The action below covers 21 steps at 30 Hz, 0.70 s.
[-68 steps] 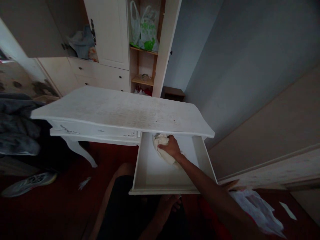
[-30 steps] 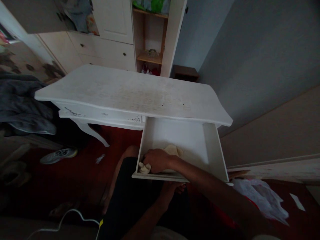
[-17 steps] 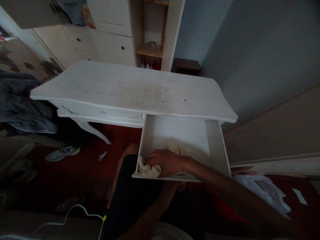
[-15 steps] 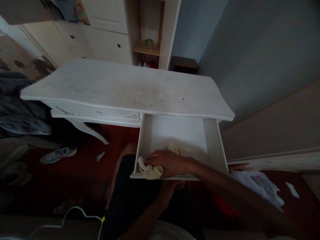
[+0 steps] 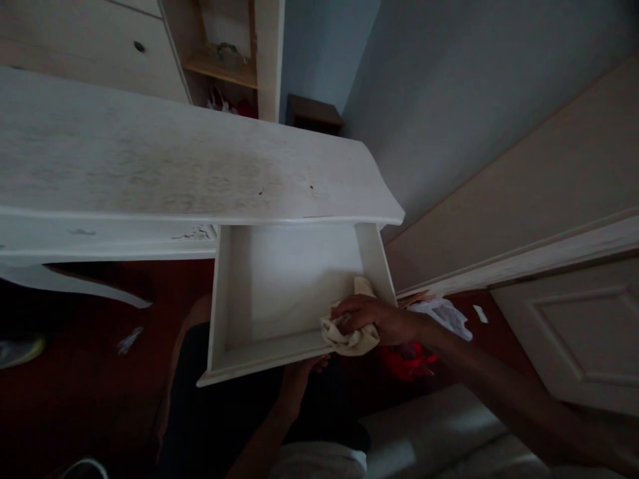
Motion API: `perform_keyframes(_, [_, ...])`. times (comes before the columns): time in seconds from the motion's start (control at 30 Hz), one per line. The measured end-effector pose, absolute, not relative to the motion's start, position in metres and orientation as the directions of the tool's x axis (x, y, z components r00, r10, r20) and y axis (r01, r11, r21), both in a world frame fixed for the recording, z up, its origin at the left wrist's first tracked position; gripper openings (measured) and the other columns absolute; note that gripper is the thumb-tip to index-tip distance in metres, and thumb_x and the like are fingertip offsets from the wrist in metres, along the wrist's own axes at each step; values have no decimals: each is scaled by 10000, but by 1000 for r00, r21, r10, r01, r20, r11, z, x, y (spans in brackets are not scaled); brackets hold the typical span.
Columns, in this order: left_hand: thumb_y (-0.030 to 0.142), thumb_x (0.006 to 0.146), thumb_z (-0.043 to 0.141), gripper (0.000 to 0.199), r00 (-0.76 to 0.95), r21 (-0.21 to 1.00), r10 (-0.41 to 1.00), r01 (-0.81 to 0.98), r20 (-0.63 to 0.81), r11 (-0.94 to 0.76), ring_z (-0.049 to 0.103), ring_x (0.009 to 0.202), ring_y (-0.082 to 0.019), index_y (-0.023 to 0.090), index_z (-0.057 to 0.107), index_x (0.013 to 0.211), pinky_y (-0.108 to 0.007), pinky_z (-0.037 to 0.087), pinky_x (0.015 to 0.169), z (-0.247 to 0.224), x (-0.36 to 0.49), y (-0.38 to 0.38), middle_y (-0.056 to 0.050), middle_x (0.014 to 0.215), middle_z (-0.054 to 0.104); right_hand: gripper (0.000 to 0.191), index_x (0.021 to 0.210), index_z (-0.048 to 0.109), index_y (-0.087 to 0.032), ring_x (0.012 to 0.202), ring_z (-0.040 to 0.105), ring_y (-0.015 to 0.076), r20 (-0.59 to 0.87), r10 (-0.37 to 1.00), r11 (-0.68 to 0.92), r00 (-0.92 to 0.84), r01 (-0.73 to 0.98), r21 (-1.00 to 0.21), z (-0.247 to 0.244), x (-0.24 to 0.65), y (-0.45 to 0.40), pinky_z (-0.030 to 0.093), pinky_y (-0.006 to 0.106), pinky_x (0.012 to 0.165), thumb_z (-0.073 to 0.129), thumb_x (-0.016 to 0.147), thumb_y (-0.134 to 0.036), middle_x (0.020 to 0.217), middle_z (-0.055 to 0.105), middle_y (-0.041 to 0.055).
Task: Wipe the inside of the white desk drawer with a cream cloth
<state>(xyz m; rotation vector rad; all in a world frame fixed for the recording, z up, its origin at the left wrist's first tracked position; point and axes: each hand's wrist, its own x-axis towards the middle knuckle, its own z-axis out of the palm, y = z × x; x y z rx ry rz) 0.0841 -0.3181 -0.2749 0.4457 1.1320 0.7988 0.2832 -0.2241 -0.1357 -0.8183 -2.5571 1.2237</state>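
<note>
A pulled-out white drawer juts from the white desk, its inside bare apart from the cloth. My right hand is closed around a crumpled beige cloth at the drawer's front right corner. The cloth lies over the front edge, and part of it sticks up against the right side. Below the drawer front, my left hand is at the underside; most of its fingers are hidden there, so I cannot tell how they are set.
Grey smudges mark the desktop. A white plastic bag and a red item lie on the dark red floor to the right. A panelled door stands beyond. Behind the desk are a pale cabinet and a small brown box.
My right hand has moved the cloth from the drawer's front left corner to its front right corner. My view has turned to the right. The left hand stays beneath the drawer front.
</note>
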Motion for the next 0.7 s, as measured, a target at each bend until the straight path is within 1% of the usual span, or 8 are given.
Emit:
perform_keyframes(0.07, [433, 576, 749, 321, 206, 683, 756, -332, -621, 651, 682, 691, -224, 143, 754, 714, -332, 504, 667, -272, 83, -318, -108, 747, 762, 177, 963, 774, -258, 1174, 604, 228, -91, 575, 478, -813, 424, -770, -125, 297, -226, 403, 407, 1040, 634, 884, -335, 1196, 694, 113])
perform_keyframes(0.17, [427, 554, 760, 315, 194, 671, 749, -344, -634, 657, 681, 689, -229, 144, 754, 694, -338, 506, 666, -269, 83, -318, -111, 738, 762, 185, 927, 787, -295, 1254, 554, 236, -190, 573, 444, -797, 497, -745, -108, 307, -231, 331, 456, 1102, 618, 863, -256, 1261, 678, 80])
perform_keyframes(0.23, [421, 551, 764, 308, 191, 665, 742, -343, -642, 663, 679, 685, -227, 144, 755, 686, -336, 505, 664, -267, 82, -318, -112, 738, 763, 198, 901, 792, -312, 1279, 535, 236, -258, 564, 431, -785, 546, -718, -98, 309, -233, 314, 462, 1114, 618, 843, -237, 1277, 673, 66])
perform_keyframes(0.33, [413, 584, 744, 297, 200, 671, 745, -334, -636, 663, 684, 705, -225, 143, 764, 706, -336, 505, 682, -266, 81, -318, -113, 763, 768, 187, 866, 795, -320, 1273, 540, 233, -298, 565, 432, -770, 583, -688, -92, 310, -233, 313, 448, 1116, 633, 829, -236, 1264, 683, 60])
perform_keyframes(0.4, [414, 583, 737, 294, 205, 672, 747, -334, -632, 660, 683, 705, -227, 144, 760, 696, -338, 504, 683, -265, 81, -318, -113, 760, 766, 196, 878, 795, -321, 1268, 542, 232, -284, 553, 466, -784, 572, -675, -93, 310, -231, 316, 439, 1115, 647, 814, -209, 1259, 684, 57])
perform_keyframes(0.5, [409, 580, 729, 289, 213, 668, 749, -347, -627, 658, 673, 692, -216, 144, 752, 692, -329, 498, 678, -265, 83, -318, -107, 754, 762, 235, 967, 784, -314, 1267, 531, 234, -229, 499, 559, -836, 513, -651, -101, 304, -229, 346, 435, 1091, 648, 825, -187, 1275, 671, 63])
perform_keyframes(0.63, [400, 585, 718, 267, 213, 684, 767, -352, -606, 639, 647, 655, -202, 153, 727, 685, -317, 478, 641, -268, 85, -319, -78, 704, 735, 267, 1083, 752, -267, 1241, 515, 249, -171, 401, 692, -900, 419, -587, -110, 278, -226, 393, 435, 1024, 638, 856, -183, 1295, 646, 92])
perform_keyframes(0.7, [391, 600, 727, 243, 181, 708, 790, -361, -585, 607, 643, 682, -211, 166, 710, 691, -330, 479, 671, -272, 85, -322, -65, 696, 721, 301, 1116, 736, -254, 1226, 508, 256, -141, 344, 742, -928, 361, -565, -114, 257, -224, 402, 428, 999, 659, 838, -168, 1299, 637, 97])
